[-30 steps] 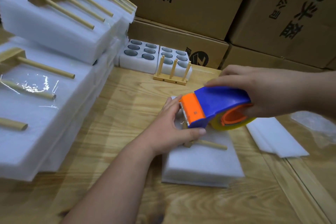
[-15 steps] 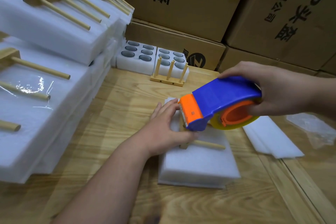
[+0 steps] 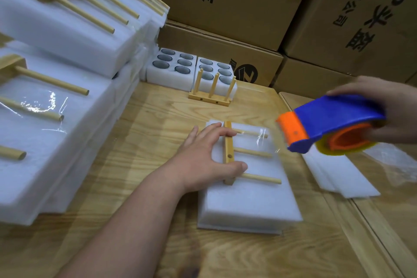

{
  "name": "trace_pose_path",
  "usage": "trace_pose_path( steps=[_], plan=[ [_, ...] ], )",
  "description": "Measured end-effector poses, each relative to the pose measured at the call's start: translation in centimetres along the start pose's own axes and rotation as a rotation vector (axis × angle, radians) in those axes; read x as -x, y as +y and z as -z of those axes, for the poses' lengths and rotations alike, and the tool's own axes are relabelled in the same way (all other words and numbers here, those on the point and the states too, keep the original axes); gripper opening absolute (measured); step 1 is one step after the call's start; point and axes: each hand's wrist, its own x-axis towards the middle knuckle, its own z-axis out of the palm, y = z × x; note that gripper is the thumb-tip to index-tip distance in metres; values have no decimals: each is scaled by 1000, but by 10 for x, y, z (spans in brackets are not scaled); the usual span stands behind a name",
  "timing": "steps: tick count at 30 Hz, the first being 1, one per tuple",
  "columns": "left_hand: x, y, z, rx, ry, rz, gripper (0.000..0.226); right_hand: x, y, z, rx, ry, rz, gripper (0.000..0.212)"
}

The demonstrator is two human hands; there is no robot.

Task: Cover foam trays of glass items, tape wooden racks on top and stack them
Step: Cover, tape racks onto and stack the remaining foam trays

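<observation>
- The left hand (image 3: 204, 156) presses with straight fingers on the wooden rack (image 3: 229, 153), which lies flat on the covered foam tray (image 3: 248, 201) on the bench (image 3: 158, 119).
- At right, the right hand (image 3: 388, 108) grips a blue-orange tape dispenser (image 3: 327, 124) above thin foam sheets (image 3: 338, 178).
- At left, taped trays are stacked (image 3: 56, 119).
- Far, two open foam trays (image 3: 191, 70) hold glass items behind an upright rack (image 3: 212, 92); cardboard boxes (image 3: 248, 7) are behind.

Pale wooden table (image 3: 146, 119), stacked printed cardboard boxes (image 3: 248, 2) behind

Printed cardboard boxes (image 3: 237, 0) stacked behind the wooden table (image 3: 158, 119).
</observation>
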Motion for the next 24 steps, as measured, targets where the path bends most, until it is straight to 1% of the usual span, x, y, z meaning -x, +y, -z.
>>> trace_pose_path(
  steps=[2, 3, 5, 7, 9, 11, 13, 14, 15, 17, 18, 19, 21, 24],
  plan=[
    [-1, 0, -1, 12, 10, -16, 72, 23, 43, 5, 32, 21, -135, 99],
    [-1, 1, -1, 14, 10, -22, 71, 33, 63, 6, 36, 45, -165, 99],
    [-1, 2, -2, 30, 2, -21, 71, 49, 83, 2, -7, 94, -163, 94],
    [0, 2, -2, 51, 3, -17, 73, 57, 74, -5, -126, 114, -142, 86],
    [3, 3, -3, 49, 24, -28, 78, 55, 56, -8, -253, 167, -109, 84],
    [7, 5, -4, 38, 89, -75, 82, 47, 39, -6, -350, 281, -66, 85],
    [12, 12, -4, 67, 203, -156, 82, 39, 19, -1, -419, 377, 7, 83],
    [15, 19, -3, 128, 266, -188, 78, 36, 10, 4, -441, 412, 44, 81],
    [18, 27, -2, 244, 326, -200, 72, 33, 2, 10, -457, 440, 78, 79],
    [22, 44, 2, 595, 391, -197, 61, 28, -14, 22, -481, 491, 130, 76],
    [23, 53, 5, 756, 379, -179, 59, 26, -22, 28, -497, 514, 149, 75],
    [24, 60, 8, 883, 335, -133, 60, 25, -30, 33, -514, 533, 166, 74],
    [25, 73, 11, 1084, 195, 8, 69, 24, -47, 44, -553, 560, 196, 72],
    [26, 85, 11, 1260, -45, 204, 76, 20, -68, 57, -625, 567, 252, 69]
  ],
)
